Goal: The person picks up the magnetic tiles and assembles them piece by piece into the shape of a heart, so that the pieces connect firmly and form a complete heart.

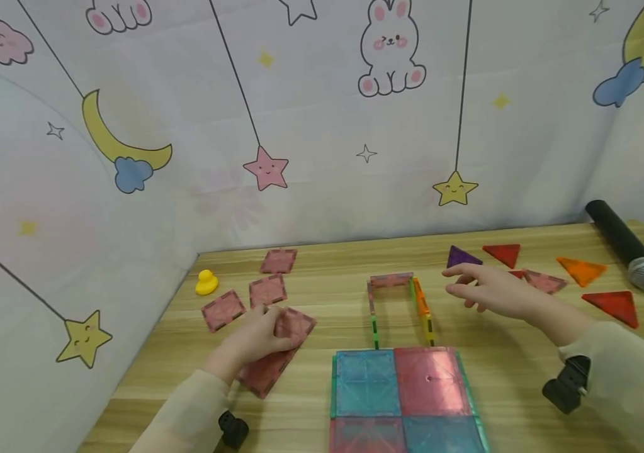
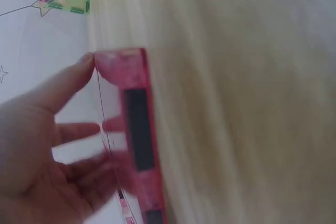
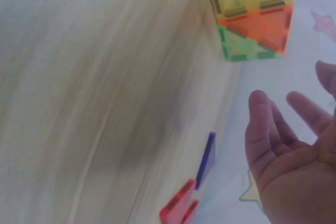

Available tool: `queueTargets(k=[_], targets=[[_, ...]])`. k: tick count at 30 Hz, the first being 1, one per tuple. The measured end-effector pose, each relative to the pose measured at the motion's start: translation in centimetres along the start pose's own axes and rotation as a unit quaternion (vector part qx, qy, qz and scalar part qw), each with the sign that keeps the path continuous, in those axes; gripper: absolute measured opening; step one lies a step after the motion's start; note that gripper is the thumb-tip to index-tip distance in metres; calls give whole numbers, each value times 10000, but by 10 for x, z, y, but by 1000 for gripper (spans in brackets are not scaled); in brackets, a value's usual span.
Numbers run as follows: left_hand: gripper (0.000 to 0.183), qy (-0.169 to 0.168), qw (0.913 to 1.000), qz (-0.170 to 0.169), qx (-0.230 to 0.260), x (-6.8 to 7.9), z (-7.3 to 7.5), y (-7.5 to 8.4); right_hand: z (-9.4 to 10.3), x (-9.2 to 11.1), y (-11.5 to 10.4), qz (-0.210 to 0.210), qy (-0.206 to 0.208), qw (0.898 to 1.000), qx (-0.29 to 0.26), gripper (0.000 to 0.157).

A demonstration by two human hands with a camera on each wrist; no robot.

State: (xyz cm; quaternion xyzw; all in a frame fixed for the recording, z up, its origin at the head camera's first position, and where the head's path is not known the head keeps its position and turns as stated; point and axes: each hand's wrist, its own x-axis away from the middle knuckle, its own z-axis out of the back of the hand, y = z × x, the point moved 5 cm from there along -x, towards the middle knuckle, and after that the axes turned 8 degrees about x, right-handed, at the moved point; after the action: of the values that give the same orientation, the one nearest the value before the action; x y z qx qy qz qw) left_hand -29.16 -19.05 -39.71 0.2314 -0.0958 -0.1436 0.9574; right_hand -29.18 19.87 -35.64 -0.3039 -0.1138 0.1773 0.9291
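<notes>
My left hand (image 1: 265, 336) pinches a pink translucent magnetic tile (image 2: 134, 66) between thumb and fingers. In the head view that hand partly covers pink tiles (image 1: 267, 375) left of the structure. My right hand (image 1: 488, 290) hovers on the right with fingers loosely spread and holds nothing. Just beyond it lies a purple triangle tile (image 1: 461, 256). Between the hands, upright tiles form a narrow enclosure, with a pink back tile (image 1: 392, 280) and an orange tile (image 1: 421, 297) on the right side. In front sits a block topped with blue (image 1: 367, 384) and pink squares (image 1: 430, 380).
Several pink square tiles (image 1: 267, 290) and a yellow rubber duck (image 1: 206, 282) lie at the back left. Red triangles (image 1: 616, 307), an orange triangle (image 1: 581, 271) and a black microphone (image 1: 619, 234) lie at the right. A printed cloth (image 1: 322, 126) hangs behind the table.
</notes>
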Motion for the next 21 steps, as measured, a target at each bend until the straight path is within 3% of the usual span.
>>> queueTargets(k=[2,7,11,14,21], targets=[[67,-59,9999,40,-101,0,-1,-1,1,1,0,11,19,10000,13,57],[81,-489,9975,-478,206,8,0,-4,-1,4,-2,39,-46,10000,-11,58],[91,-651,9967,-301,370,20,2,-15,-2,4,-2,126,-130,9998,-66,55],[89,-636,9969,-346,303,21,1,-17,-4,5,0,156,-171,9997,-125,53],[79,-291,9953,-897,238,20,7,-20,-10,4,-1,131,-312,9994,-79,50]])
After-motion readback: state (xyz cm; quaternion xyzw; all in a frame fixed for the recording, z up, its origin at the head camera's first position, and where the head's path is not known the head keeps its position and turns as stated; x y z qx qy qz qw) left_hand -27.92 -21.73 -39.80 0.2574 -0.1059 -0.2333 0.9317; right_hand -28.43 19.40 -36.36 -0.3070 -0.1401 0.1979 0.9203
